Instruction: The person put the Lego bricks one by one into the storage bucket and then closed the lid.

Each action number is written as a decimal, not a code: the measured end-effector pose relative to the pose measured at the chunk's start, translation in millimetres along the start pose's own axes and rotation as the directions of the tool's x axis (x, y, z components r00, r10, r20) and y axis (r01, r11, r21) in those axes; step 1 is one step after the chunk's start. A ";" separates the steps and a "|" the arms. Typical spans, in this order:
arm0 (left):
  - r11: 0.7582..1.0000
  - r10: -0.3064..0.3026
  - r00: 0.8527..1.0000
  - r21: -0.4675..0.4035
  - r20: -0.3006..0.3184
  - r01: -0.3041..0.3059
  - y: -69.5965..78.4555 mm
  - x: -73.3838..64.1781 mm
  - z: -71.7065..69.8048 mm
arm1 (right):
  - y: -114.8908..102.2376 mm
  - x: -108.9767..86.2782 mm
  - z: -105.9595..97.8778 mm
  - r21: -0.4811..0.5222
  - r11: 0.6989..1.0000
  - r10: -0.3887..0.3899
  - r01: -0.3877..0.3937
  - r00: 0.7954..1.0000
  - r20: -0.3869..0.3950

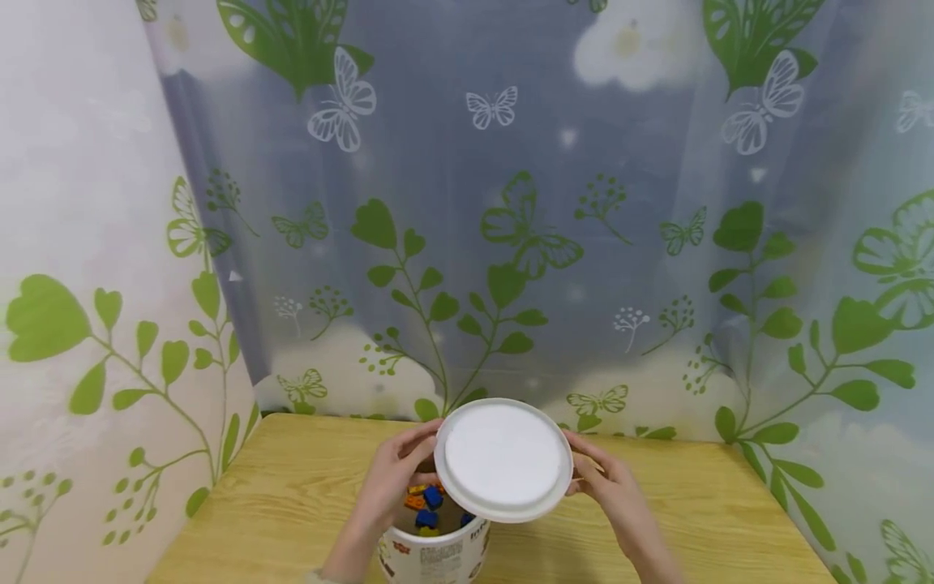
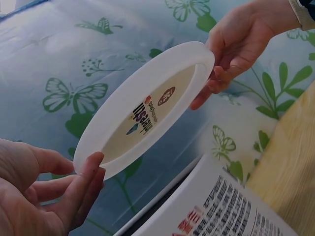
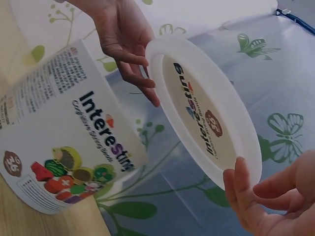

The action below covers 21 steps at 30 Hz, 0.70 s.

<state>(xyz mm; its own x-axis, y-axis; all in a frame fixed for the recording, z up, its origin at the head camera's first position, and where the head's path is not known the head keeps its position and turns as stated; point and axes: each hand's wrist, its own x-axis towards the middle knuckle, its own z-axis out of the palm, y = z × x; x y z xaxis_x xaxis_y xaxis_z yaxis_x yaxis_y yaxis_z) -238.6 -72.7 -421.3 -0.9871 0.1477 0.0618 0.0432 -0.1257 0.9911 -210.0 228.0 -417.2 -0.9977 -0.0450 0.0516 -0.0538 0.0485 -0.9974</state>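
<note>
A round white lid (image 1: 503, 461) is held up, tilted, between both hands, overlapping the right part of the bucket's mouth in the head view. Its outer side has lettering and a brown logo, seen in the left wrist view. My left hand (image 1: 394, 478) pinches the lid's left edge, and my right hand (image 1: 616, 495) pinches the opposite edge with thumb and fingers. Below and to the left stands a white printed bucket (image 3: 54, 132), open at the top. Inside lie several small building blocks (image 1: 426, 519) in blue, orange and yellow; the lid and left hand hide part of them.
The bucket stands on a wood-grain table (image 1: 306, 470) near its front side. Behind the table hangs a curtain (image 1: 467, 243) printed with butterflies and leaves, which also runs along the left and right sides.
</note>
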 end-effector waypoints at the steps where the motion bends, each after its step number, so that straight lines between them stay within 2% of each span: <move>1: 1.000 -0.007 1.000 -0.010 -0.010 0.007 -0.1 -0.5 -2.3 | 1.5 0.5 3.1 0.003 1.000 -0.002 0.002 1.000 -0.001; 5: 1.000 -0.022 0.998 -0.002 -0.057 0.022 -1.0 -2.6 -10.5 | 8.5 1.9 13.9 -0.008 1.000 0.002 -0.002 1.000 -0.013; 10: 1.000 -0.016 0.996 0.018 -0.082 0.017 -4.5 -2.4 -18.5 | 15.2 2.0 23.4 -0.034 0.999 -0.021 0.020 0.999 -0.045; 21: 0.999 0.023 0.989 0.028 -0.144 -0.019 -7.4 -3.9 -25.0 | 19.1 3.2 34.3 -0.055 0.994 -0.098 0.094 0.992 -0.075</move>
<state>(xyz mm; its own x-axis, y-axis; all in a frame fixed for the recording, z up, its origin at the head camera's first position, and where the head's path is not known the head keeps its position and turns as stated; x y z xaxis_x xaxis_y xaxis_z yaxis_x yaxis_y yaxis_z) -239.0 -96.9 -431.7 -0.9978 0.0023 0.0666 0.0660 -0.1012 0.9927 -212.7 194.6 -437.9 -0.9879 0.0259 0.1529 -0.1496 0.0989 -0.9838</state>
